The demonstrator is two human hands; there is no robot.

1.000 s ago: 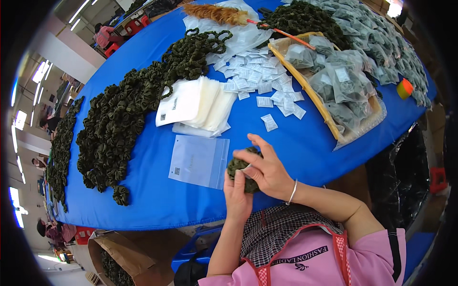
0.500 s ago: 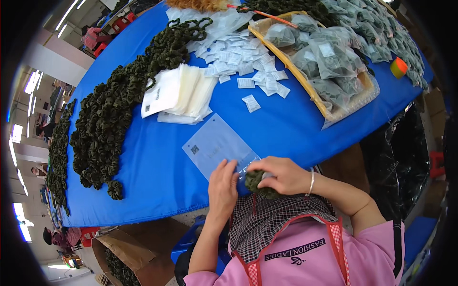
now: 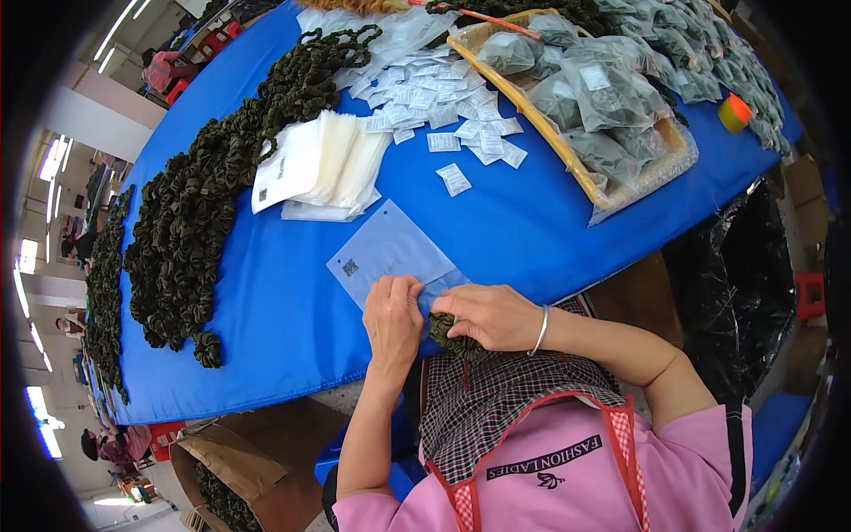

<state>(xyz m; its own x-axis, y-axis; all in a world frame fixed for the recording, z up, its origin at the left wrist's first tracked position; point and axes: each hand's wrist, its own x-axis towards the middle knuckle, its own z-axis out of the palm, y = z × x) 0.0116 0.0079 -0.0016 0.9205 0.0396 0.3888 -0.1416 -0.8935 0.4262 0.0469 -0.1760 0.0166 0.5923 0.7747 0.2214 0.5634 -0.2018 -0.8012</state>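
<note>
A frosted clear plastic bag (image 3: 383, 250) with a small dark square print lies flat at the table's near edge. My left hand (image 3: 393, 317) is closed, its fingers pinching the bag's near end. In my right hand (image 3: 498, 316) is a dark green scrunchie bundle (image 3: 456, 341), held from above and partly hidden by the fingers. That bundle is right at the bag's near end, close to my left fingers. Whether any of it is inside the bag cannot be made out.
A stack of flat bags (image 3: 324, 164) and scattered white sachets (image 3: 454, 180) lie beyond. Dark green scrunchies (image 3: 182, 239) are heaped at left. A yellow-edged tray (image 3: 532, 115) holds filled bags, beside an orange-and-green tape roll (image 3: 734, 113). A cardboard box (image 3: 239, 452) stands below.
My right hand has moved left with the scrunchie bundle, up against the bag's near end. My left fingers have curled closer onto the bag. The whole view has shifted slightly.
</note>
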